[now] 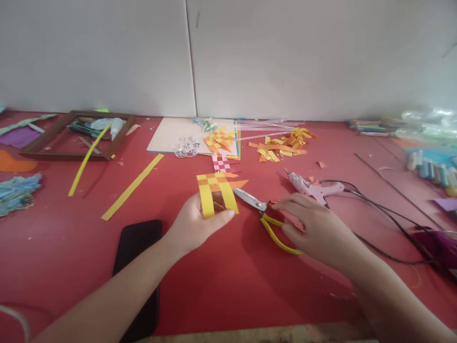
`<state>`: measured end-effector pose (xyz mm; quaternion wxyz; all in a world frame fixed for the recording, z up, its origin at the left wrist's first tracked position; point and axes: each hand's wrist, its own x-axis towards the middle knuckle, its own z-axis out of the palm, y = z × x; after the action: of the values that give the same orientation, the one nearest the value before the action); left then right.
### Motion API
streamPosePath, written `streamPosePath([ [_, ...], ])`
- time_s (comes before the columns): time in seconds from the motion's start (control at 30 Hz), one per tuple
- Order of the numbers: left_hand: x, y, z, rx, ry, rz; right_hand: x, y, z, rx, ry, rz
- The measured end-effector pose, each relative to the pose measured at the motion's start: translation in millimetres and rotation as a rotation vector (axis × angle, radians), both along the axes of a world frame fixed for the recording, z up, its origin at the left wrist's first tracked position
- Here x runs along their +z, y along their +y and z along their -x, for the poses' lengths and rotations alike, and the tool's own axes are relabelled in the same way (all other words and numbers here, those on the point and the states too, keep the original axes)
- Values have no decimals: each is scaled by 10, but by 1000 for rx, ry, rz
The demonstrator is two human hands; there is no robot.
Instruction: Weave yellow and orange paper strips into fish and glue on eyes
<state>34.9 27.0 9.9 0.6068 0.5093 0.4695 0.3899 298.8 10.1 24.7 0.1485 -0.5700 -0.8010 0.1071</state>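
Observation:
My left hand (200, 221) holds a woven paper piece (216, 183) in a yellow and orange check. Two loose yellow strips hang from it over the fingers, and pointed orange ends stick out to the right. My right hand (309, 221) has its fingers curled on the handle of a pair of scissors (276, 231) with yellow grips. The blades point up and left, with their tip close to the woven piece's right edge. Part of the handle is hidden behind the fingers.
A yellow strip (132, 188) and a black phone (137, 257) lie left. Behind are a wooden frame (67, 157), cream paper (167, 136), pink checked weave (221, 164) and paper scraps (274, 147). A pink glue gun (314, 188) with a black cable lies right.

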Motion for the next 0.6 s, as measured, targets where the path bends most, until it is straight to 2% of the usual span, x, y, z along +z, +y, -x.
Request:
streamPosePath([
  [0.07,21,-25,-15,-111,44,-31,50,-28,87,13,210,88],
  [0.2,80,-76,-60,-337,82,-64,58,-95,298,-16,704,522],
  [0.27,90,-98,-76,-423,54,-74,-6,-117,384,-61,925,668],
  [0.4,83,-116,-81,-504,7,-46,-164,-125,495,-205,1219,739],
  [0.6,110,-85,-43,-593,-171,-23,-233,-113,506,-268,1274,683],
])
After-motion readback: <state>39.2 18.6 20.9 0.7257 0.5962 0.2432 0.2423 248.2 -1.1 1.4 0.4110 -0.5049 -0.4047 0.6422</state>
